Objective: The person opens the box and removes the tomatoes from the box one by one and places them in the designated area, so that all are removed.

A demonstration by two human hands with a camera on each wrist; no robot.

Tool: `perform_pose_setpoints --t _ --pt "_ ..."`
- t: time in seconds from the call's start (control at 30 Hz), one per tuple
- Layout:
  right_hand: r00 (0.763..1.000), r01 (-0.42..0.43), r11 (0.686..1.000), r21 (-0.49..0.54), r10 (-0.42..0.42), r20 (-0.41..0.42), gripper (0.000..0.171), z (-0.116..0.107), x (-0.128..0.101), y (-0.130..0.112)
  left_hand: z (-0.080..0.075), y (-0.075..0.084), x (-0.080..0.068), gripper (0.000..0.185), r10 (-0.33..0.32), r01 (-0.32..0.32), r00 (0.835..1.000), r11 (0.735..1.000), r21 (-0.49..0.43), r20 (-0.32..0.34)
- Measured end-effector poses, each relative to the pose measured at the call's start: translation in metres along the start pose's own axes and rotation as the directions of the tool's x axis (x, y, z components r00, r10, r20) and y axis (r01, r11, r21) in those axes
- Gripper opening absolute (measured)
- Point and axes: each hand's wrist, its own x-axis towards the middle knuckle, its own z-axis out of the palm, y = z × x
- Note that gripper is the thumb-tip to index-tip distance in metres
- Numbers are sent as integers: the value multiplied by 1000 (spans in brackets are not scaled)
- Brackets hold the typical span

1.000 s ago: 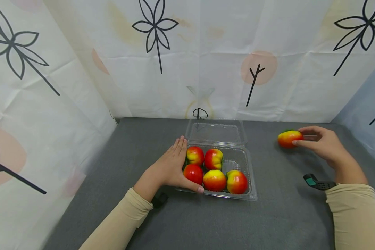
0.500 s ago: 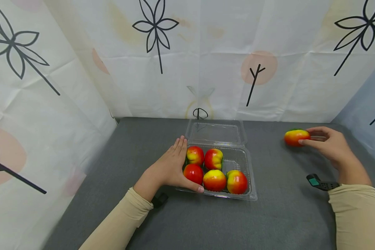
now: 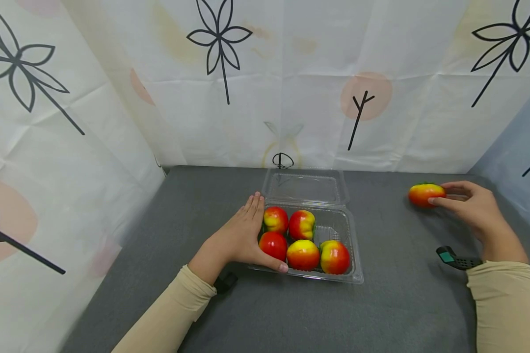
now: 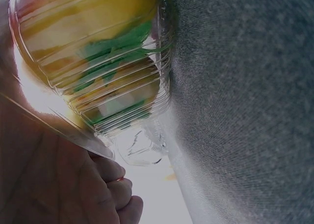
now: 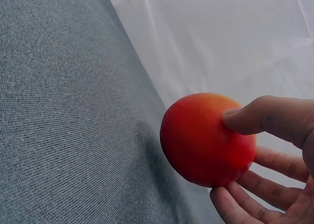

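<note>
Six peaches total: five sit in the clear clamshell box (image 3: 351, 245) at centre of the grey counter (image 3: 393, 304), two in the far row, three in the near row; far-right slot bare. Box lid (image 3: 306, 186) lies open flat toward the far wall. Sixth peach (image 3: 424, 194) is far right on the counter, well apart from the box, pinched by the right hand (image 3: 470, 208): thumb on the near side, fingers round the far side. Left hand (image 3: 238, 235) lies flat along the box's left wall, fingers straight, thumb on the near rim, grip relaxed, touching not clasping.
</note>
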Motion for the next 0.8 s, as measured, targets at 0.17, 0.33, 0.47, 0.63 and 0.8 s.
perform_pose_setpoints --t 0.17,0.33,0.47,0.63,0.8 --pt "1000 -18 1000 -5 18 6 68 1 0 0 0 0 0 153 -1 1 1000 1000 0 0" --pt "1000 -17 1000 -16 17 8 74 1 1 4 -1 1 0 153 0 0 1000 1000 2 4" --pt "1000 -11 1000 -14 11 5 71 0 1 7 -1 1 0 153 0 0 1000 1000 0 7" --pt "1000 -2 999 33 2 10 65 1 1 8 0 0 0 153 -3 3 1000 1000 -1 6" --pt "1000 -6 994 108 2 30 62 1 2 7 0 0 0 153 -5 5 1000 1000 -1 5"
